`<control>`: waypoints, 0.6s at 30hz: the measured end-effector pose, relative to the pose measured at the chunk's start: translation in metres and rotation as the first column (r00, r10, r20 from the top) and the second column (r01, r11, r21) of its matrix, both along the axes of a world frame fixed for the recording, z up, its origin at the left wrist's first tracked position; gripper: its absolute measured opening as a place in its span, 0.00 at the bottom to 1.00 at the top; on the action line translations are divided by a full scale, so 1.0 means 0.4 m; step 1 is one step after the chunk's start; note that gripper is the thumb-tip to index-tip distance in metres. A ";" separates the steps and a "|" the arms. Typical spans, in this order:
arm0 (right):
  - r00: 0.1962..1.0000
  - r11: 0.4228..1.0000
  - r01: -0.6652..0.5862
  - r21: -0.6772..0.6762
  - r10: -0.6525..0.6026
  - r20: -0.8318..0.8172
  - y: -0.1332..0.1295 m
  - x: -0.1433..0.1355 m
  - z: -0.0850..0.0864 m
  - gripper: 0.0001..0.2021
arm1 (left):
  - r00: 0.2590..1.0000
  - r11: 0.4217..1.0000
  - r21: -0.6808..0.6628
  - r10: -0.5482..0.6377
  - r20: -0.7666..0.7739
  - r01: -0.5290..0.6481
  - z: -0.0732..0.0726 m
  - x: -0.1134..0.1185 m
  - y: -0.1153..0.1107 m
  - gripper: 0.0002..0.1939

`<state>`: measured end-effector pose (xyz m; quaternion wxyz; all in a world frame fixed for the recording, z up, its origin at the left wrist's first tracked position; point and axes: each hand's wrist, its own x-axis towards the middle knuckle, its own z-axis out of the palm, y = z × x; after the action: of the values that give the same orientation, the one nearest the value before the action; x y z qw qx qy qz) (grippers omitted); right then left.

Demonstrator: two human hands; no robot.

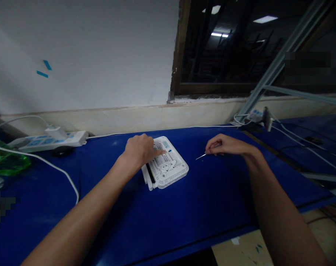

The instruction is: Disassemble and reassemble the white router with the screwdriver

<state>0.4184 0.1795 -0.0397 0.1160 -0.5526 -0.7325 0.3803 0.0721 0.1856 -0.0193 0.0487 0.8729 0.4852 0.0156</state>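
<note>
A white router-like device [175,170] lies on the blue tabletop, its face covered with rows of small holes and a printed label. A black strip runs along its left side, beside a white bar. My left hand [140,149] grips the device's far left edge, the thumb lying across the label and the other fingers mostly hidden. Close to the thumb tip is a small blue piece [170,150] on the device. To the right, apart from the device, my right hand [219,145] pinches a thin pointed metal tool [201,157], its tip down and leftward near the tabletop.
A white power strip [76,138] with a plugged-in charger stands at the back left, a black mouse-like object [61,151] before it. Green plastic [7,162] lies far left. Cables, a phone-like object [267,119] and a metal frame [278,59] occupy the right.
</note>
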 end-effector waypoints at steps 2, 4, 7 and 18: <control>1.000 1.000 0.012 0.024 -0.012 -0.014 -0.001 -0.009 0.005 0.13 | 0.998 0.999 0.027 0.034 -0.054 -0.033 0.015 -0.005 -0.003 0.42; 1.000 0.999 0.009 0.043 -0.008 -0.030 -0.004 -0.018 0.013 0.14 | 0.997 0.999 -0.036 -0.042 -0.069 0.039 0.029 -0.002 -0.011 0.50; 0.999 0.999 -0.001 0.042 0.002 -0.040 -0.014 -0.014 0.027 0.16 | 0.987 0.970 -0.221 -0.126 -0.101 0.101 0.034 0.012 -0.026 0.61; 0.991 0.993 0.115 0.020 -0.116 0.071 -0.023 0.067 0.027 0.14 | 0.984 0.942 -0.330 -0.110 -0.138 0.059 0.011 0.021 -0.024 0.68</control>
<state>0.4453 0.1704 -0.0287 0.1155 -0.6064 -0.7060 0.3471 0.0806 0.1762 -0.0148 0.1547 0.8716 0.4453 -0.1344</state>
